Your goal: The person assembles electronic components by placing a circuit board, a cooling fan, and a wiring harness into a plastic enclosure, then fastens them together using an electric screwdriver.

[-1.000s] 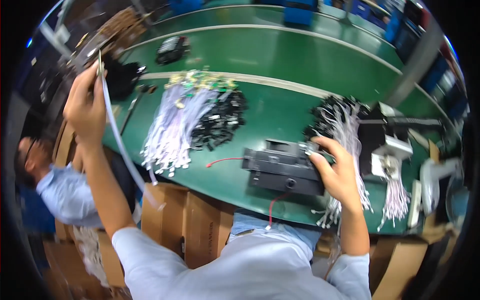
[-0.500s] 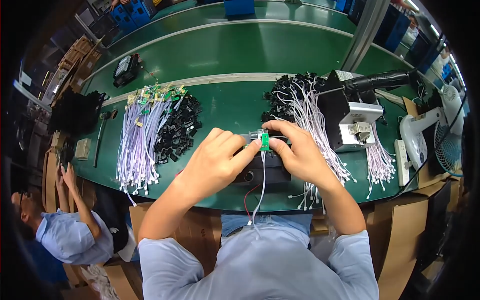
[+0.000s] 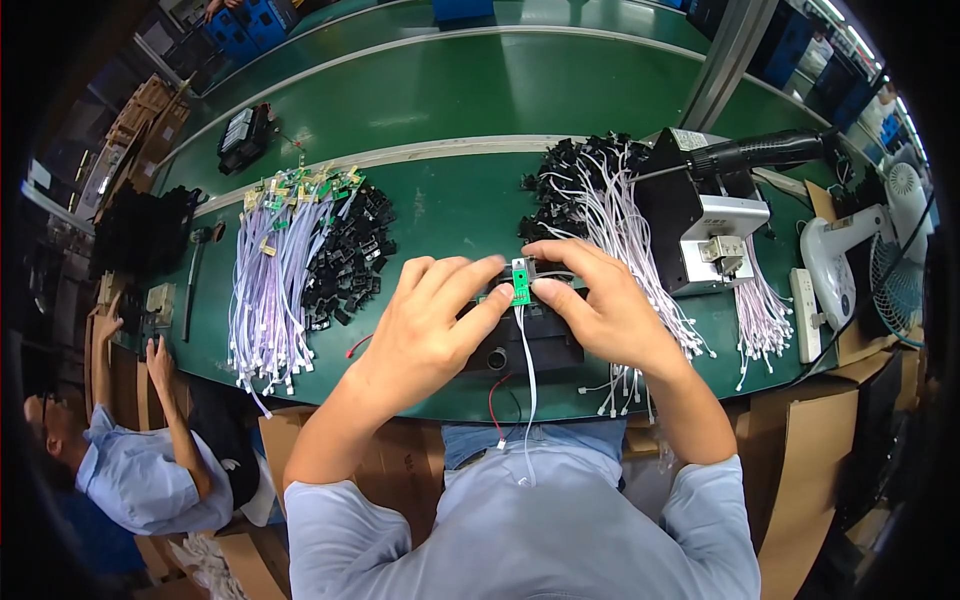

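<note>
A small green circuit board with a white cable hanging from it lies over a black box-shaped fixture at the table's front edge. My left hand has its thumb pressed on the board's left edge, with the index finger slightly blurred above it. From the other side, my right hand curls round the board, its thumb at the right edge and its index finger at the top end. A thin red wire with a white plug hangs in front of the fixture.
To the left lie bundled white cables with boards and a heap of black plastic parts. On the right are more white cables, a black-and-silver machine, an electric screwdriver, a power strip and a fan. A co-worker sits at left.
The left fingers have loosened and shifted, so more of the board shows. Its cable now hangs straighter. The co-worker's hands have moved apart and lower.
</note>
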Demonstrator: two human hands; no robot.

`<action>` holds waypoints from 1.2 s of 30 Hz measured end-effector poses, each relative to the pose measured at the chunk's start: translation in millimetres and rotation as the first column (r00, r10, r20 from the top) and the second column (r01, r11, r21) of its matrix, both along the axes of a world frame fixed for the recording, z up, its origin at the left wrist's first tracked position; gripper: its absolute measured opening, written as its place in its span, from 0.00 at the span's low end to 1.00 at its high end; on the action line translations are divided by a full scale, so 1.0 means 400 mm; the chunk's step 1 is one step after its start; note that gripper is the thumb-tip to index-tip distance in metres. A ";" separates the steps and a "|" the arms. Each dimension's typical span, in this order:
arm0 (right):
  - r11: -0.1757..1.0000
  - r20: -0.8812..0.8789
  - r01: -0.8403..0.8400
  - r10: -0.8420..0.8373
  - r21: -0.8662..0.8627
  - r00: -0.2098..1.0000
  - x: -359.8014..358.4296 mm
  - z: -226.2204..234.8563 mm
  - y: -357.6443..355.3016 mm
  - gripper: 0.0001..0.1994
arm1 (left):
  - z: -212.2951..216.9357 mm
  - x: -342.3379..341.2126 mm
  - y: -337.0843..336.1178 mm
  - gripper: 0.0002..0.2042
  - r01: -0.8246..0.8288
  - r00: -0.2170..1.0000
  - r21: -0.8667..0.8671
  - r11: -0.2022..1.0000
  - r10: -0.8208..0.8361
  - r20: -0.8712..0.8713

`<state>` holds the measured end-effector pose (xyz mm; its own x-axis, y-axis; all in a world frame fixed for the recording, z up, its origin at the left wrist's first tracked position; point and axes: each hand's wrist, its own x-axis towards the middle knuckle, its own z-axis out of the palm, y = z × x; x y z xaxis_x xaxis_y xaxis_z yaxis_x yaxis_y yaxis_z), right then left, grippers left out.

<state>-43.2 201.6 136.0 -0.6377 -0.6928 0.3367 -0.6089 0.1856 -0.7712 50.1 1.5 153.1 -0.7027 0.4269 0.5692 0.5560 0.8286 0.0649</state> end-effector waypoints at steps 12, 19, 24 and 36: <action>0.372 0.812 0.767 -0.056 -0.523 0.581 -0.433 0.044 0.345 0.21 | 0.012 0.000 0.008 0.12 0.075 0.986 0.035 0.997 -0.080 0.149; 0.361 0.491 0.511 -0.153 -0.780 0.857 -0.318 0.234 0.317 0.22 | 0.006 0.010 0.019 0.10 -0.004 0.991 0.064 0.998 -0.005 0.134; 0.432 0.309 0.463 -0.379 -0.774 0.872 -0.215 0.251 0.410 0.33 | 0.002 -0.008 0.017 0.10 0.041 0.994 0.076 0.996 -0.048 0.095; 0.533 0.150 0.407 -0.459 -0.742 0.876 -0.191 0.130 0.410 0.49 | -0.001 -0.010 0.023 0.11 0.004 0.992 0.058 0.998 -0.011 0.124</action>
